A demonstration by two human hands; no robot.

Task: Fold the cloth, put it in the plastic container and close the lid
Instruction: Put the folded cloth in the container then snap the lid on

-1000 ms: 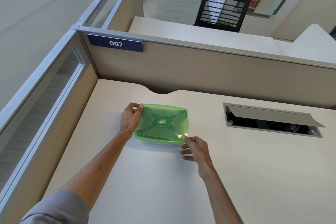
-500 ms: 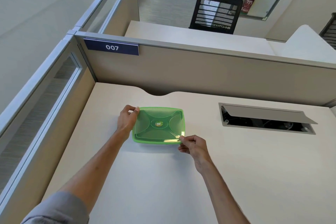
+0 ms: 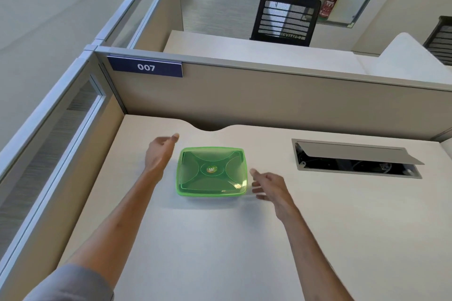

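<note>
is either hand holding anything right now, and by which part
Nothing is held. The left hand and right hand are open beside the green plastic container, neither touching it.

Both bare forearms reach forward, well apart. The left hand (image 3: 159, 154) is loosely curled, thumb tip raised, holding nothing. The right hand (image 3: 270, 188) is spread, fingers (image 3: 256, 173) pointing left, empty. A grey sleeve (image 3: 71, 283) covers the left upper arm.

Bare desk (image 3: 220, 252) around container (image 3: 211, 171).
</note>
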